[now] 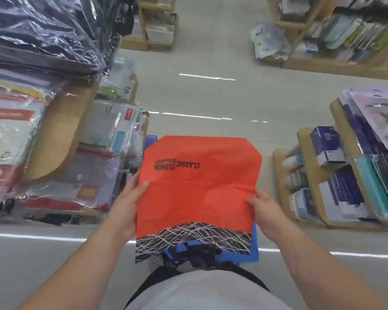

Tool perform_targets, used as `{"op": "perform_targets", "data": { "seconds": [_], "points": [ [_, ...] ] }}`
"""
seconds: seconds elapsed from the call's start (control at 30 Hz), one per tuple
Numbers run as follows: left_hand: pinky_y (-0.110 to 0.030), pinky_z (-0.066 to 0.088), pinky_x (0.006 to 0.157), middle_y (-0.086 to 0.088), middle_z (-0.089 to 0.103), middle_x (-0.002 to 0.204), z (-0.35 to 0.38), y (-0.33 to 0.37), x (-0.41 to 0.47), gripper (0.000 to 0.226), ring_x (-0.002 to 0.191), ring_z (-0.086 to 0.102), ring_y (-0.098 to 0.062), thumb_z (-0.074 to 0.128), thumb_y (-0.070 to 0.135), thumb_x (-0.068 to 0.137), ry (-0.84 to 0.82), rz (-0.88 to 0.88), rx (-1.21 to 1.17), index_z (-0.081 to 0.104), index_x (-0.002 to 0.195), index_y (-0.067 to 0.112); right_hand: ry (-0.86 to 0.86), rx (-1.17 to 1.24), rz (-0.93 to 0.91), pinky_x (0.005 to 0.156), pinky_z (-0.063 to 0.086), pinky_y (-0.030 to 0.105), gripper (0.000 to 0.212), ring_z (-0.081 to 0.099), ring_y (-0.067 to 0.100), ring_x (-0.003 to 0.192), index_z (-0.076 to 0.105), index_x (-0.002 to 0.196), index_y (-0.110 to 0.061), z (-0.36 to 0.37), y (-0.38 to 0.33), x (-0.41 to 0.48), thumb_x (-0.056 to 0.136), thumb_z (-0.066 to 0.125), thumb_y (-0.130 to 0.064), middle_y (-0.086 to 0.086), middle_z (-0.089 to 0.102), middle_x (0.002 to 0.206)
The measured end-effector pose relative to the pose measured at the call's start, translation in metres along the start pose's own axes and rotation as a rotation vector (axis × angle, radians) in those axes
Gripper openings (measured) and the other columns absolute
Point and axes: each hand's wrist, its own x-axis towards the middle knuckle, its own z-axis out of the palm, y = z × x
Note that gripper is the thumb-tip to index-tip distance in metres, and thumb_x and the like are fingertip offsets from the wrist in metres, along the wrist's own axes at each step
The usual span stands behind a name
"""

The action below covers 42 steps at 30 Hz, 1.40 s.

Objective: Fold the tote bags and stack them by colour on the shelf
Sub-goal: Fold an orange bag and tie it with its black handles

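1. Centrally held flat over the pale tiled floor (211,97): red-orange non-woven tote bag (197,189) with upside-down black "CLASSIC FASHION" print and a black band of white wavy lines at its near edge.
2. Gripped at its left edge by the left hand (127,204), thumb on top.
3. Pinched at its right edge by the right hand (267,213), thumb on top.
4. Partly hidden underneath: blue plastic item (240,257), kind unclear.

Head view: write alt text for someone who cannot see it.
A person's left hand and right hand hold a red tote bag flat by its side edges over an aisle floor. It reads CLASSIC FASHION, with a black band nearest the person; wooden shelves of packaged goods stand either side.
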Motion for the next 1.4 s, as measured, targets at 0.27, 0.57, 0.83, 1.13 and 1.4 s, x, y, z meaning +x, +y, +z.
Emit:
{"op": "perform_targets", "data": {
  "seconds": [0.27,0.57,0.83,1.13,1.4],
  "points": [
    [-0.047,0.056,0.087,-0.024,0.068,0.123,0.007,0.0,-0.073,0.055,0.097,0.068,-0.034,0.07,0.023,0.077,0.195,0.098,-0.013,0.062,0.13,0.013,-0.228,-0.034,-0.019,0.102,0.051,0.047,0.028,0.07,0.027,0.108,0.072,0.107,-0.017,0.044,-0.009,0.026,0.099,0.059,-0.041,0.002,0.078,0.105],
    [-0.046,0.057,0.091,-0.015,0.071,0.113,-0.026,-0.012,-0.158,0.021,0.098,0.069,-0.031,0.059,0.005,0.098,0.545,0.376,-0.016,0.061,0.117,0.011,-0.874,-0.338,0.064,0.11,0.045,0.052,0.078,0.065,0.033,0.113,0.063,0.123,0.005,0.096,-0.03,0.007,0.077,0.08,-0.055,0.023,0.069,0.123],
    [-0.021,0.041,0.046,0.007,0.057,0.052,-0.123,-0.041,-0.249,0.031,0.044,0.05,-0.003,0.057,0.004,0.1,1.034,0.484,-0.066,0.049,0.072,0.015,-0.873,-0.542,-0.075,0.068,0.06,0.03,0.028,0.075,0.018,0.081,0.07,0.111,-0.009,0.187,-0.025,-0.05,0.103,0.052,-0.029,0.012,0.077,0.102],
    [-0.019,0.054,0.064,0.004,0.07,0.088,-0.261,-0.056,-0.348,0.003,0.071,0.067,-0.002,0.059,0.014,0.101,1.21,0.627,-0.117,0.06,0.102,0.017,-0.823,-0.696,-0.457,0.095,0.05,0.037,0.034,0.064,0.01,0.098,0.069,0.101,-0.021,0.355,0.036,-0.184,0.1,0.053,-0.052,-0.008,0.07,0.108],
    [-0.02,0.056,0.075,0.004,0.076,0.098,-0.365,-0.047,-0.438,0.021,0.087,0.071,-0.004,0.074,0.014,0.09,1.178,0.681,-0.042,0.066,0.107,0.022,-0.677,-0.642,-0.794,0.065,0.043,0.041,0.037,0.054,0.017,0.068,0.06,0.077,-0.012,0.481,0.077,-0.281,0.097,0.063,-0.043,0.002,0.063,0.074]
  ]
}}
